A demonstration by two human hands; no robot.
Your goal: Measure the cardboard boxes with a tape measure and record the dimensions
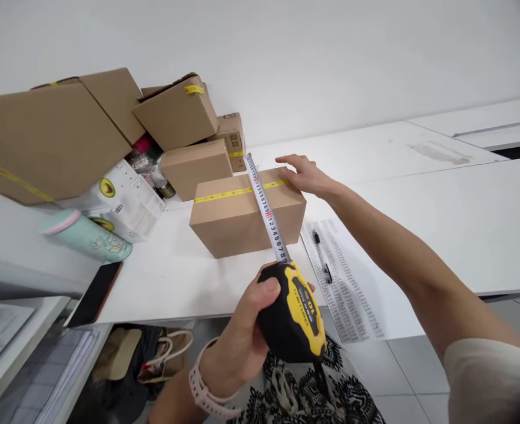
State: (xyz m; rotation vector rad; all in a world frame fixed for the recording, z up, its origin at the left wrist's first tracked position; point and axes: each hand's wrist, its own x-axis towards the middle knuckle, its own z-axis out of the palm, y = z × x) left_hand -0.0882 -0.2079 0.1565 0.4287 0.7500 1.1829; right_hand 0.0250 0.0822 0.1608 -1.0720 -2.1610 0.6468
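My left hand [244,333] is wrapped round a yellow and black tape measure [292,315], thumb on its black side. The metal blade [266,213] is pulled out and runs away from me over the top of a closed cardboard box [237,232], reaching past its far edge. Yellow tape [224,194] seals the box along its top. At the box's right end is my right hand [307,175], fingers stretched out to the left and thumb by the top edge. Part of the box top is hidden under the blade.
Several cardboard boxes [178,115] are stacked at the back left. Nearby are a white avocado-print carton [131,200], a mint tumbler [89,235] and a dark flat object [96,294]. A pen [321,256] lies on a printed sheet [345,294] at the right.
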